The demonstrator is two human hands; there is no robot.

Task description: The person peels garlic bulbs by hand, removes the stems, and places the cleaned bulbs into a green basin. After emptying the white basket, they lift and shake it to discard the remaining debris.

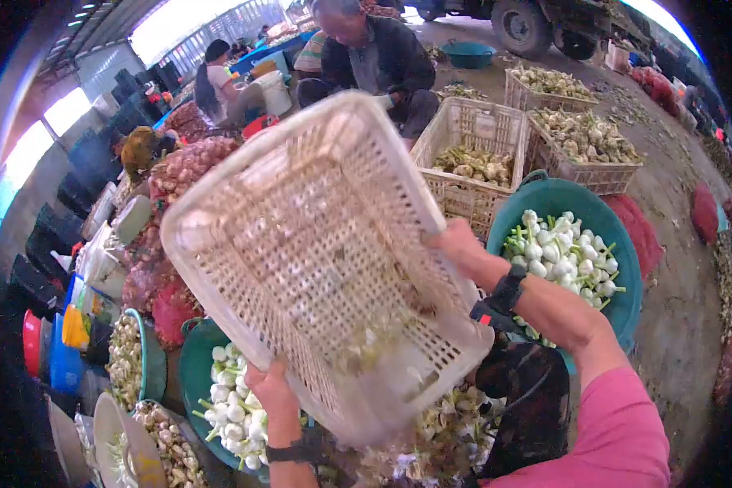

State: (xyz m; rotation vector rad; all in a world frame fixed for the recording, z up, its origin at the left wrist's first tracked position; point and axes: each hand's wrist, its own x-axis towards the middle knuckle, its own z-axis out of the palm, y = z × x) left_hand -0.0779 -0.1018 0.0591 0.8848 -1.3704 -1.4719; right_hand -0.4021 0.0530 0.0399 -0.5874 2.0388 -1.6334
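Note:
A whitish plastic crate (pixel 289 252) with slotted sides is held up tilted in front of me, its open side towards me. My right hand (pixel 462 250) grips its right rim, and my left hand (pixel 275 397) grips the lower left rim. Blurred bits of pale peel or garlic show at its lower end. Below it lies a heap of garlic stalks and skins (pixel 455 431). Cleaned white garlic bulbs (pixel 557 252) fill a green tub (pixel 630 281) on the right. More peeled bulbs (pixel 237 415) lie in another green tub (pixel 189 366) by my left hand.
Crates of untrimmed garlic (pixel 586 138) stand ahead on the right. A person (pixel 374 65) sits beyond the crate, another person (pixel 220 85) farther left. Red net sacks (pixel 191 167), tubs and a blue bucket (pixel 67 362) line the left. A truck wheel (pixel 522 27) is at the back.

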